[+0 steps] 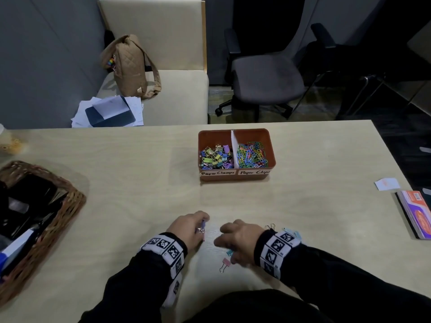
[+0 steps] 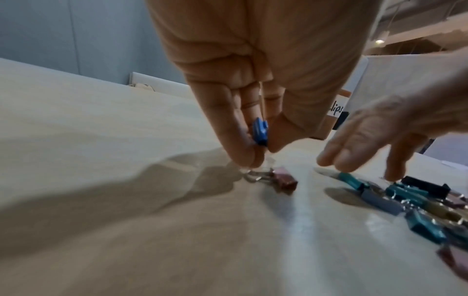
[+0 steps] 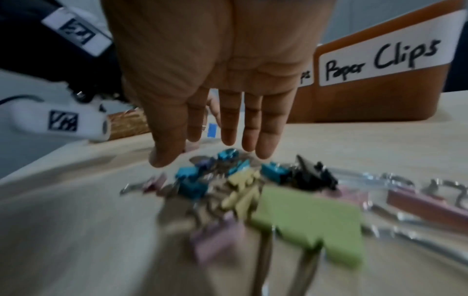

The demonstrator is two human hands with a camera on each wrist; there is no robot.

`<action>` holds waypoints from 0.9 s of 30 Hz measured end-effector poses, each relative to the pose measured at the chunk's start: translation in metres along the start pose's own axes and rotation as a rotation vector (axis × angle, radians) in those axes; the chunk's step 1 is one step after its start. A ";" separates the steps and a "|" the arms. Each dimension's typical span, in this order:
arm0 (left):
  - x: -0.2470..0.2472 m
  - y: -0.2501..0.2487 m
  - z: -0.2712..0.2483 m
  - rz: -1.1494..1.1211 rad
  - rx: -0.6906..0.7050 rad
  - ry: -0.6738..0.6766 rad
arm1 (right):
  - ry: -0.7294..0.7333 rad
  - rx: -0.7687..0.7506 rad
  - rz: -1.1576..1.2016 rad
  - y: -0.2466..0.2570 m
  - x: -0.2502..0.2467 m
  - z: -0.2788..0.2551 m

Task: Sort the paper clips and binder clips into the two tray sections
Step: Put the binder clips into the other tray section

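Binder clips on the desk [image 1: 140, 173], both hands low over them.

Left hand [image 1: 186, 229] pinches a blue binder clip [image 2: 260, 131] between thumb and fingers [image 2: 235, 128], and right below those fingertips a pink binder clip [image 2: 283, 179] lies on the desk, wire loops toward the hand. Right hand [image 1: 240, 240] hovers with its fingers [image 3: 268, 128] straight and slightly apart, gripping nothing; just under and behind their tips sits a loose pile of binder clips [image 3: 243, 180], teal, yellow, black, with a big green binder clip [image 3: 309, 220] nearest the wrist. Beyond both hands' fingertips stands the brown tray [image 1: 271, 145], binder clips in its left section, paper clips [image 1: 251, 153] in its right.
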State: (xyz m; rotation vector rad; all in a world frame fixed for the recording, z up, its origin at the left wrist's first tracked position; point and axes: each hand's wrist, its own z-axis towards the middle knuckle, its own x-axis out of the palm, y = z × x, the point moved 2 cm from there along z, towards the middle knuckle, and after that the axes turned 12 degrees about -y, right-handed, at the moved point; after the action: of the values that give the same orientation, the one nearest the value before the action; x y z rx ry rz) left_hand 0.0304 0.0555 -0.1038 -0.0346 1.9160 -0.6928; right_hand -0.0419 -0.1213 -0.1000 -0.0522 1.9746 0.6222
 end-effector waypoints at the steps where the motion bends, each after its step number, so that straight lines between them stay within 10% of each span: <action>1: 0.001 0.004 -0.003 0.016 0.009 0.019 | -0.017 -0.033 -0.048 0.001 0.006 -0.001; 27: -0.019 -0.027 -0.001 0.022 -0.115 -0.170 | -0.184 0.138 0.016 0.000 0.017 0.008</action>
State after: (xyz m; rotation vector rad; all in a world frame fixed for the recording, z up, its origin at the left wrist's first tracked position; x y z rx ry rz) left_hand 0.0301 0.0395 -0.0748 -0.1399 1.7876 -0.5471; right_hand -0.0432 -0.1137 -0.1168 0.1022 1.8357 0.4823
